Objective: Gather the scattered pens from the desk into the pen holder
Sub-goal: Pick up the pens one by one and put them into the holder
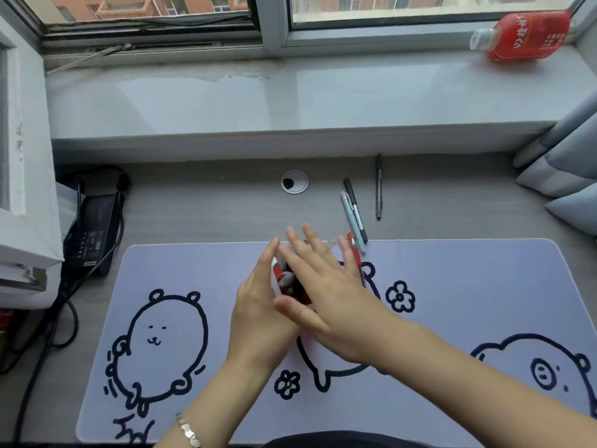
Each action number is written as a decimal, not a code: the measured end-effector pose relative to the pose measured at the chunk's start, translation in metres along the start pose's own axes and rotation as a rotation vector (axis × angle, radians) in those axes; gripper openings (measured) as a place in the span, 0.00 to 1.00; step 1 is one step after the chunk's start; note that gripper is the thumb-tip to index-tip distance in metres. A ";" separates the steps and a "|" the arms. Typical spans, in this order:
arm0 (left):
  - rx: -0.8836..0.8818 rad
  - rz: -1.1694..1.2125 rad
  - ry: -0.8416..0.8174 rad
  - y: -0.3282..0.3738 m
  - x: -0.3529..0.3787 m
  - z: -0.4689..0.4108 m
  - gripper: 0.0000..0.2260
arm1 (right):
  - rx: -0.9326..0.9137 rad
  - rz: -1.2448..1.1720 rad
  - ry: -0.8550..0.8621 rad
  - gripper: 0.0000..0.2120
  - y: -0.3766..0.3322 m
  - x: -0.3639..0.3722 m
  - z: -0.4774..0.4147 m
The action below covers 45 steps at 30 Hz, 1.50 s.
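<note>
A: How do the hands stand?

B: The left hand (258,305) stands on edge on the pale lilac desk mat with black cartoon animal outlines (193,270), fingers straight and together, pressed against the side of a red-and-white object (284,279) at the mat's far edge. This is probably the pen holder, though too little of it shows to be sure. The right hand (326,292) lies flat over the top of it, fingers spread wide, and is blurred. Whether either hand truly grips it cannot be told.

A: And the pens?

B: A red pen (352,247) lies just beside the right hand's outer fingers, crossing the mat's far edge; its lower end is hidden by the hand. Beyond it, on the bare grey desk (210,215), a pale blue pen (350,218) and a black-capped grey pen (355,208) lie touching side by side. A dark grey pen (378,189) lies apart to their right, near the desk's back edge.

A: Room to move?

B: The mat is open on both sides of the hands. A black power brick (93,227) with cables sits at the desk's left end, a round silver cable grommet (294,181) behind the hands, and a red bottle (523,35) lies on the grey windowsill (290,101), well clear.
</note>
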<state>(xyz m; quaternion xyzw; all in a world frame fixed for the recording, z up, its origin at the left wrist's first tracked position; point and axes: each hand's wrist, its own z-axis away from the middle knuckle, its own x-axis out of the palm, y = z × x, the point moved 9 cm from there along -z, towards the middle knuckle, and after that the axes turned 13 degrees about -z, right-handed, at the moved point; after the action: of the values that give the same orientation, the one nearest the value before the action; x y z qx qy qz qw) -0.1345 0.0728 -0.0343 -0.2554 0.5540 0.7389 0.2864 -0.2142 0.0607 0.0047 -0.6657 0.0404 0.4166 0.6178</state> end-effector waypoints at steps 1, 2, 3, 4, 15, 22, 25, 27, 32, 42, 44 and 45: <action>-0.037 0.036 0.006 -0.005 -0.003 0.000 0.39 | -0.043 -0.131 0.023 0.33 -0.003 -0.007 0.000; -0.061 0.058 0.017 -0.008 -0.005 0.001 0.41 | -0.077 -0.182 0.155 0.27 0.002 -0.025 0.000; -0.060 0.070 0.028 -0.008 -0.007 0.001 0.44 | -0.059 -0.187 0.326 0.21 0.019 -0.045 -0.002; -0.050 0.069 0.038 -0.007 -0.010 0.002 0.45 | 0.033 -0.174 0.442 0.16 0.046 -0.058 -0.005; -0.038 0.154 0.059 -0.008 -0.012 0.004 0.45 | 0.593 0.320 0.093 0.09 0.155 -0.011 -0.036; -0.044 0.189 0.063 -0.014 -0.014 0.006 0.44 | 0.650 0.219 0.250 0.14 0.163 -0.043 -0.074; -0.046 0.214 0.068 -0.015 -0.015 0.005 0.44 | 0.605 0.254 0.225 0.13 0.171 -0.038 -0.088; -0.044 0.212 0.057 -0.015 -0.013 0.002 0.44 | 0.576 0.226 0.209 0.12 0.173 -0.031 -0.091; 0.039 0.123 0.016 -0.011 -0.006 -0.013 0.43 | 0.392 -0.096 0.326 0.06 0.153 -0.043 -0.066; 0.098 -0.027 -0.131 -0.020 0.013 -0.031 0.47 | 0.365 -0.594 0.623 0.07 0.128 -0.084 0.055; 0.188 -0.175 -0.073 -0.007 0.006 -0.027 0.51 | 0.364 -0.633 0.645 0.06 0.126 -0.082 0.062; 0.263 -0.256 -0.003 0.005 0.002 -0.025 0.50 | 0.360 -0.640 0.649 0.07 0.125 -0.080 0.063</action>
<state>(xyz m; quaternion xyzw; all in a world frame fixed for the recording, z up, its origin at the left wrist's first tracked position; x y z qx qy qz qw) -0.1383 0.0474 -0.0389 -0.2830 0.6081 0.6181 0.4100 -0.3688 0.0484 -0.0381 -0.6227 0.0956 -0.0367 0.7757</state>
